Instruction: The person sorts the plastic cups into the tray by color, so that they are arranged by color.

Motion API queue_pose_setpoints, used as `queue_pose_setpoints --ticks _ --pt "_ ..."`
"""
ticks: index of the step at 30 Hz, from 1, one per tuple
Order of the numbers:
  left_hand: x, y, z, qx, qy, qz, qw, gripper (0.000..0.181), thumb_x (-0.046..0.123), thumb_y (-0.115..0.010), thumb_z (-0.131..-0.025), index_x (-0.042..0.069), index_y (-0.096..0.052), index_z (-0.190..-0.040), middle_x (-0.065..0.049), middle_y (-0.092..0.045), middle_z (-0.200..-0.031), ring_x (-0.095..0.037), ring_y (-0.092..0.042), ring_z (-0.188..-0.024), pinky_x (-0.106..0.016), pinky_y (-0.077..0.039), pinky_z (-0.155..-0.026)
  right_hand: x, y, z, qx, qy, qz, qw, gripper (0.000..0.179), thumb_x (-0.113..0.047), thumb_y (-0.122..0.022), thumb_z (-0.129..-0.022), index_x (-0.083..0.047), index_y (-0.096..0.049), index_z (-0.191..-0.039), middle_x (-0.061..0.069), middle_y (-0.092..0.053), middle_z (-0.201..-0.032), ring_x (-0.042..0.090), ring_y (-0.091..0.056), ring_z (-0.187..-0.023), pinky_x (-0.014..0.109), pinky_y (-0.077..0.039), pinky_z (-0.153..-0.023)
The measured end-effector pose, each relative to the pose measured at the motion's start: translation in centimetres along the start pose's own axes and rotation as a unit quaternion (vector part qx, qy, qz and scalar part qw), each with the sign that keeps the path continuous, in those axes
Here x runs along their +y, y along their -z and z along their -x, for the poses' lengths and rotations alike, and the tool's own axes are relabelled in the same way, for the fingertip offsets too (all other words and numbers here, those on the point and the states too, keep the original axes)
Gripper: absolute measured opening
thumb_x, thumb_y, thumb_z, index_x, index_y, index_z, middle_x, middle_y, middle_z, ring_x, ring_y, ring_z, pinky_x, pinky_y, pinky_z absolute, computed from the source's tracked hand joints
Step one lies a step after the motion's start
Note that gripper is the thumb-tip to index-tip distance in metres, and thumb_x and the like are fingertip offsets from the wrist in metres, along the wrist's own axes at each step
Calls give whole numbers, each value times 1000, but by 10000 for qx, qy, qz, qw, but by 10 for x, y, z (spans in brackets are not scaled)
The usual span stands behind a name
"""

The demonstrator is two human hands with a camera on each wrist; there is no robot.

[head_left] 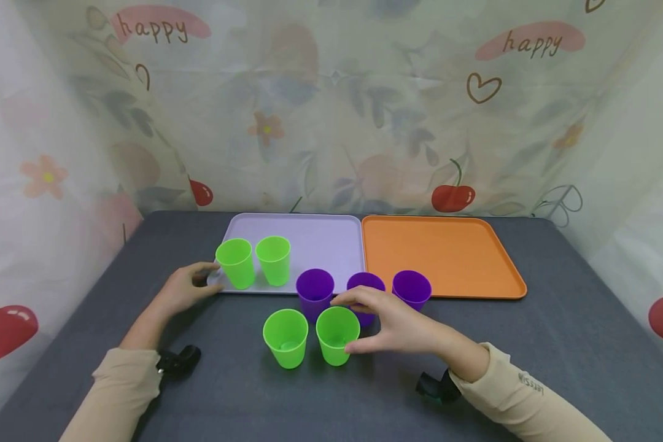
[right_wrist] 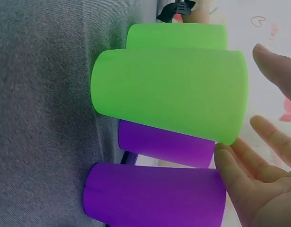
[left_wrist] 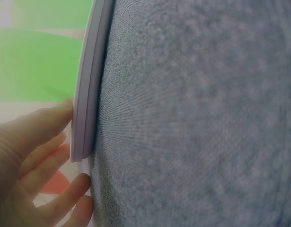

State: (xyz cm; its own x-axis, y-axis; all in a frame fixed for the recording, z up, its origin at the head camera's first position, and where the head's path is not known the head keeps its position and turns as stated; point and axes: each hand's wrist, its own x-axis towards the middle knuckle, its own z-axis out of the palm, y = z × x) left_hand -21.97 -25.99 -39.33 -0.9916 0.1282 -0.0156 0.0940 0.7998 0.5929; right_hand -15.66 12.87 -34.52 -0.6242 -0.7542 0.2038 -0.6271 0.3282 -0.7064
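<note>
Two green cups (head_left: 235,264) (head_left: 274,261) stand upright on the left part of the lavender tray (head_left: 320,227). At that tray's front left corner is my left hand (head_left: 185,287), thumb and fingers spread beside the nearer cup; in the left wrist view its thumb (left_wrist: 46,124) lies along the tray rim. Two more green cups stand on the table in front, one on the left (head_left: 285,339) and one on the right (head_left: 337,337). My right hand (head_left: 395,322) reaches around the right one with fingers parted; in the right wrist view its thumb (right_wrist: 275,68) is apart from the green cup (right_wrist: 169,92).
Behind the front green cups stand three purple cups (head_left: 315,291) (head_left: 366,281) (head_left: 412,288), close together along the trays' front edge. An orange tray (head_left: 447,252) adjoins the lavender one on the right. A patterned cloth (head_left: 331,123) hangs behind the grey table (head_left: 226,393).
</note>
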Motion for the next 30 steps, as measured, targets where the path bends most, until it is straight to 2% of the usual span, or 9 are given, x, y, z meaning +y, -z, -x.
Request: queue_pose_setpoints --ticks 6,30 --pt "0 0 0 -13 13 -7 10000 54 29 -67 -85 -1 -52 -128 -30 -50 -130 -46 -51 -117 -56 -43 -94 1 -3 0 37 -4 112 9999 58 -27 -78 -76 -7 -53 -125 6 -58 -118 18 -59 -112 28 -48 -96" --pt "-1 0 0 29 -43 -50 10000 54 29 -67 -85 -1 -53 -127 -31 -51 -129 -46 -51 -117 -56 -43 -93 -1 -7 -1 119 -8 163 9998 55 -18 -78 -75 -4 -55 -123 6 -60 -117 17 -62 -108 27 -49 -95"
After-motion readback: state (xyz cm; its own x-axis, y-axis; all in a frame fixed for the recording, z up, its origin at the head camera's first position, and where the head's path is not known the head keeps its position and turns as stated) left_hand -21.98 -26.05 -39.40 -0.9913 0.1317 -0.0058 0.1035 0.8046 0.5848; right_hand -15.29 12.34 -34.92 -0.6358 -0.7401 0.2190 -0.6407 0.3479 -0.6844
